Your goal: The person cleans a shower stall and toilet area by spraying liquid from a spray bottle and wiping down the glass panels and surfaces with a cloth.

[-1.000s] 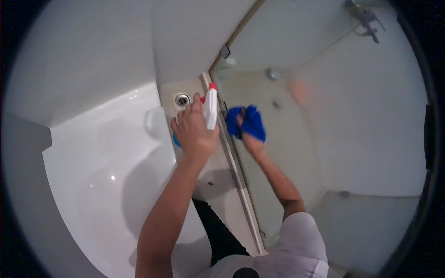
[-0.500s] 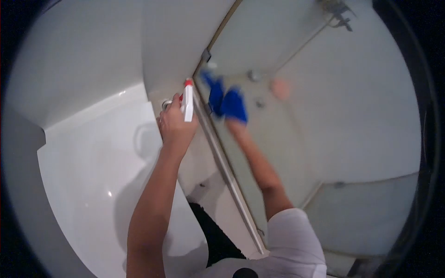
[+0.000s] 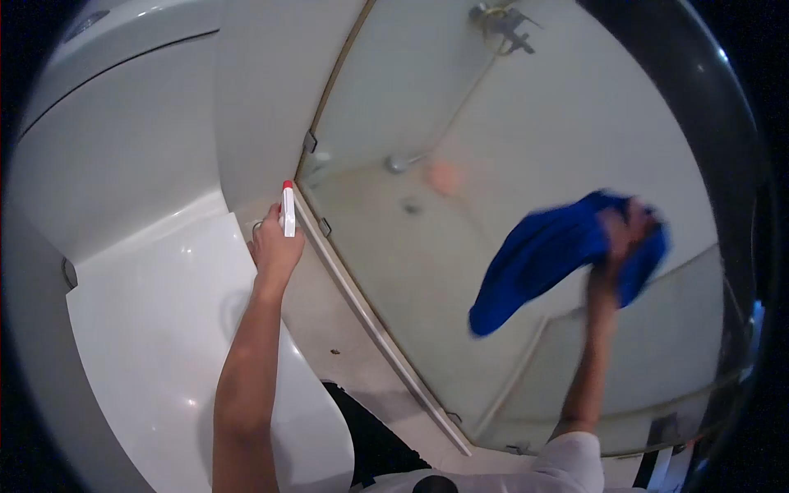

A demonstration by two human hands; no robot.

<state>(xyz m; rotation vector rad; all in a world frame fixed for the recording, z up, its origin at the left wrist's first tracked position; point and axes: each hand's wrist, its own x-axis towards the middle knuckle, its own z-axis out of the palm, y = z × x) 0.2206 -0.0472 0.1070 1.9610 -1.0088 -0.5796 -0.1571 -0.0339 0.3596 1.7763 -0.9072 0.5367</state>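
Note:
My left hand (image 3: 276, 246) is wrapped round a spray bottle (image 3: 288, 212) with a white head and red nozzle; the bottle's body is hidden beneath the hand. At the right, my right hand (image 3: 620, 242) grips a blue cloth (image 3: 542, 251), smeared a little by motion, against or just in front of the shower glass (image 3: 460, 296). Part of the cloth hangs down to the left of the hand. Whether it touches the glass I cannot tell.
A white toilet with its lid (image 3: 164, 329) down stands on the left. A metal rail (image 3: 370, 329) runs along the base of the glass. Behind the glass are a shower fitting (image 3: 505, 29), a shower head (image 3: 398, 163) and a blurred orange thing (image 3: 445, 177).
My right hand has swept the blue cloth from the glass's left edge far to the right. The view has shifted; my left hand still holds the spray bottle near the glass corner.

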